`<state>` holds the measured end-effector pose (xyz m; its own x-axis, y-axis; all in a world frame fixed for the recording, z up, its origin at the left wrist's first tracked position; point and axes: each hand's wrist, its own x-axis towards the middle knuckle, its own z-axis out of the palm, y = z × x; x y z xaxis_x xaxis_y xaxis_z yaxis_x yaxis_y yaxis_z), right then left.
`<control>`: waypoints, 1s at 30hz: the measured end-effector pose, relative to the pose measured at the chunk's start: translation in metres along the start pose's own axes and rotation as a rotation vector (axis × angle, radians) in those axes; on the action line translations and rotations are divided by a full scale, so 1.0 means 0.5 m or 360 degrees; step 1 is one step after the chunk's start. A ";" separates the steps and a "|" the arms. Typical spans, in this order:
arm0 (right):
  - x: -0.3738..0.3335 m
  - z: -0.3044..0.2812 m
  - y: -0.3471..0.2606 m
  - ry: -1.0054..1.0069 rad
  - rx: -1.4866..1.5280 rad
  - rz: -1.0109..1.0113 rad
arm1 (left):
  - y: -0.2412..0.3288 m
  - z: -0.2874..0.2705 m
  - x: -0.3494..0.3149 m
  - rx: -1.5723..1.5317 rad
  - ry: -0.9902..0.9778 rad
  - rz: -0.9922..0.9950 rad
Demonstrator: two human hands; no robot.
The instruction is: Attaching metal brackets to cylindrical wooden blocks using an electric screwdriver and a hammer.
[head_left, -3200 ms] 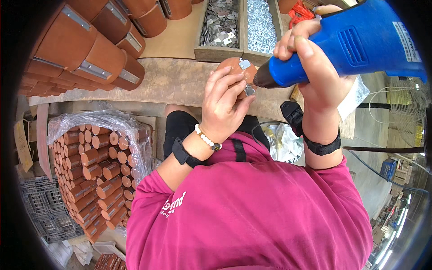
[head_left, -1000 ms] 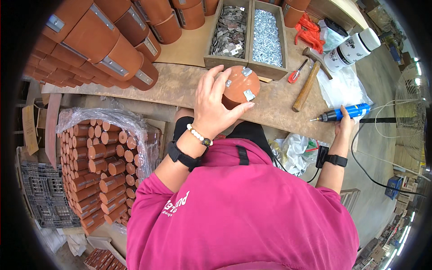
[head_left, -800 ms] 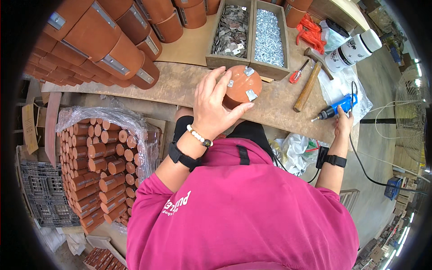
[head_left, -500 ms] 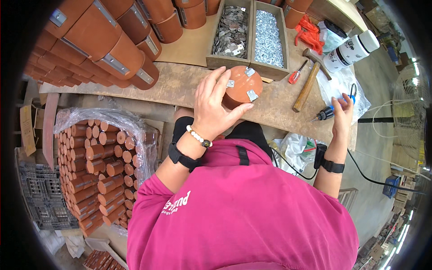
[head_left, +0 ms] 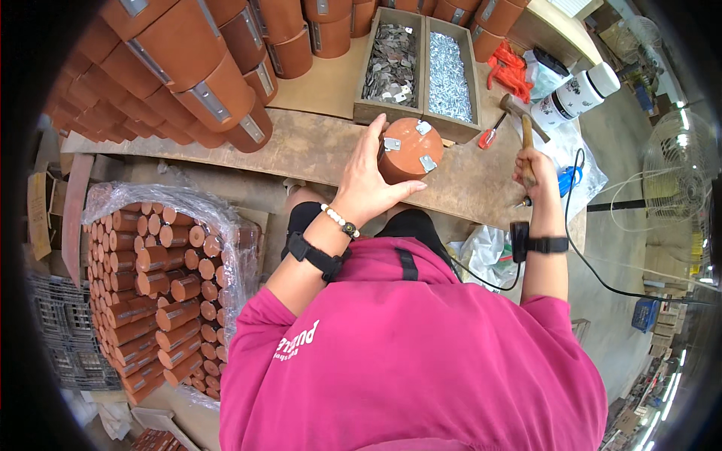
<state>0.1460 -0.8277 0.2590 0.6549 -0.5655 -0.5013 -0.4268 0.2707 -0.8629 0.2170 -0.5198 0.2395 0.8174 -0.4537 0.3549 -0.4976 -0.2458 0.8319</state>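
Note:
My left hand (head_left: 366, 167) curves round the near left side of a reddish-brown cylinder (head_left: 412, 152), fingers and thumb spread along its wall. Three small metal tabs lie on the cylinder's round top, at its rim. My right hand (head_left: 535, 171) is closed round the lower wooden handle of a hammer (head_left: 527, 134), whose head points away from me over the bench. Just right of that hand lies a blue electric screwdriver (head_left: 568, 181) with a black cord, its tip partly hidden behind my hand. A red-handled screwdriver (head_left: 487, 138) rests left of the hammer.
Behind the cylinder, a divided wooden box (head_left: 418, 113) holds flat metal pieces and shiny small fasteners. Stacked brown cylinders (head_left: 203, 90) crowd the left of the workbench (head_left: 308, 154). A white bottle (head_left: 575, 95) and red plastic (head_left: 506, 68) sit right. A wrapped pallet load (head_left: 158, 286) stands lower left.
My right hand has moved left from the electric screwdriver and taken hold of the hammer's handle. The electric screwdriver now lies on the bench. My left hand stays at the cylinder.

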 end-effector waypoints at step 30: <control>-0.378 0.135 0.010 -0.0137 -0.1288 -0.1763 | -0.025 0.034 0.006 -0.0193 0.0074 -0.0023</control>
<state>0.0622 -0.6666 0.3450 0.9116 -0.1285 0.3905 0.1179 -0.8283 -0.5477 0.2207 -0.5326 0.2226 0.8383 -0.4097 0.3597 -0.4493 -0.1452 0.8815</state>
